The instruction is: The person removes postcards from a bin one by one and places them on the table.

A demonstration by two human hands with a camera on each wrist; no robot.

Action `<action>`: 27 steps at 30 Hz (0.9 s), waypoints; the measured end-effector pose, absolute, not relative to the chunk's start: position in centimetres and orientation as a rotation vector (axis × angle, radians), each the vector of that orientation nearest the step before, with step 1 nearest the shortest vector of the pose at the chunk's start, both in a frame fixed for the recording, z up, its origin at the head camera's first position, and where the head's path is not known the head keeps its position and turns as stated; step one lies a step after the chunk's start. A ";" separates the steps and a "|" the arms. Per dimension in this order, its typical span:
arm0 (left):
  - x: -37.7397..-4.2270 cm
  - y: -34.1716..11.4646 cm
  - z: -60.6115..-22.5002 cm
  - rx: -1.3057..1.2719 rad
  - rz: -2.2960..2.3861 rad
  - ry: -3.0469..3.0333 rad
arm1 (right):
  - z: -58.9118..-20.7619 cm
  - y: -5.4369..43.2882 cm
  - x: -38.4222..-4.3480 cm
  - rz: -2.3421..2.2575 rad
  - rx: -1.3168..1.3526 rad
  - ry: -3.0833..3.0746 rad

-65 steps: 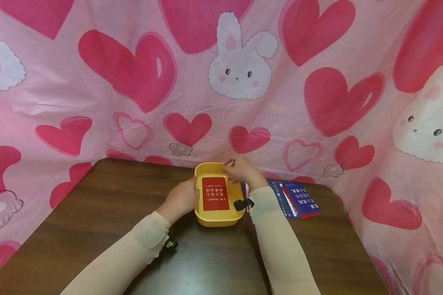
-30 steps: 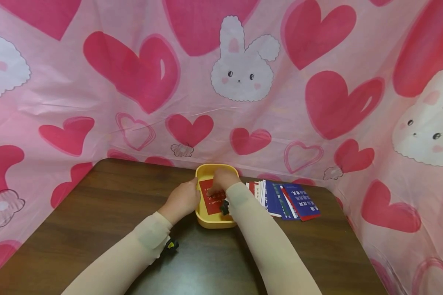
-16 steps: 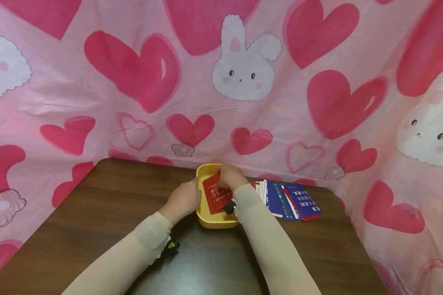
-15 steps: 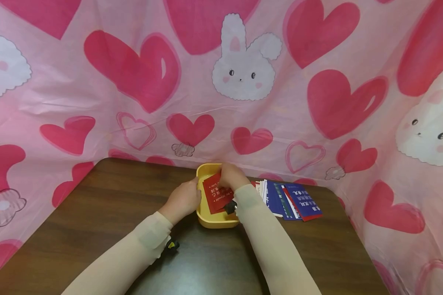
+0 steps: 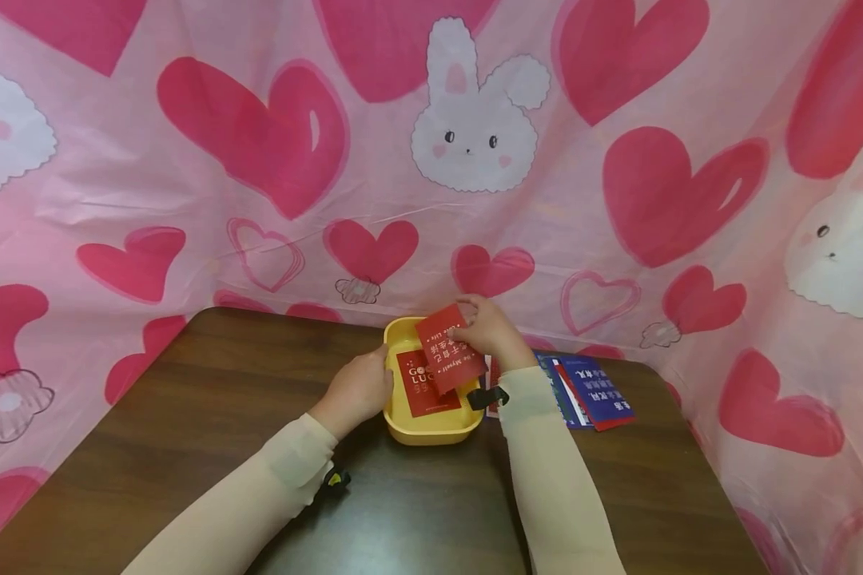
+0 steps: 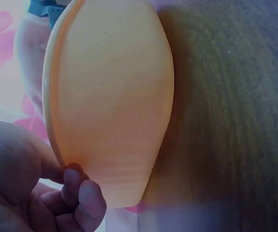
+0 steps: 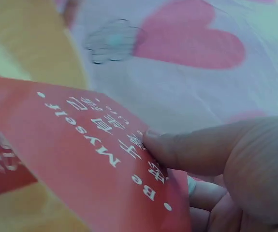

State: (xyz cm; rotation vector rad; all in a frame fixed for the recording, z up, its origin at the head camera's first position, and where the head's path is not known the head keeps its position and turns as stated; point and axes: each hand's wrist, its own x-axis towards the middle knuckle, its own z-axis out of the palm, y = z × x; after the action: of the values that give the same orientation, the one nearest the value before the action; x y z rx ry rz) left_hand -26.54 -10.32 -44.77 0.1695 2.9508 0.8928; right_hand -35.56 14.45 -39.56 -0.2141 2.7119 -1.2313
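A yellow plastic tray [image 5: 431,438] stands on the table near its back edge. My left hand [image 5: 355,393] pinches its left rim between thumb and fingers; the left wrist view shows the fingers against the outer wall of the tray [image 6: 112,96]. Above the tray's right side, my right hand [image 5: 492,331] pinches a red card [image 5: 442,351] with white lettering. In the right wrist view the thumb lies on the printed face of the card [image 7: 80,159], with fingers behind it. Another red card [image 5: 424,403], reading "GOOD LUCK", lies in the tray, partly covered by the held one.
Right of the tray, a fanned row of cards lies on the table, a blue card [image 5: 600,391] at its right end; my right forearm covers part of it. A pink curtain [image 5: 374,160] with hearts and rabbits hangs right behind the dark wooden table [image 5: 187,431].
My right hand has reached into the tray, taken hold of the top red card and lifted it up and rightward, uncovering the "GOOD LUCK" card. The left hand has stayed on the rim.
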 end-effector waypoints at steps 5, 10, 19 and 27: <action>-26.4 -10.4 -44.7 0.150 0.916 2.941 | -38.4 16.9 -35.3 -1.361 -0.239 2.675; -26.4 -10.6 -44.7 0.142 0.919 2.947 | -37.8 19.1 -35.0 -1.444 -0.199 2.702; -26.5 -11.0 -44.8 0.132 0.909 2.921 | -37.1 22.3 -34.6 -1.426 -0.049 2.751; -26.5 -11.4 -44.8 0.089 0.884 2.916 | -37.0 25.5 -33.9 -1.285 0.065 2.887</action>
State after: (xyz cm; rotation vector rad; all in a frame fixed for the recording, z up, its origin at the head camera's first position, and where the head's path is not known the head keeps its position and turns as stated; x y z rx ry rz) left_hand -26.49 -11.40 -44.84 0.0893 2.9158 0.8840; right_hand -33.92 25.48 -36.99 0.0645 2.8872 -1.2853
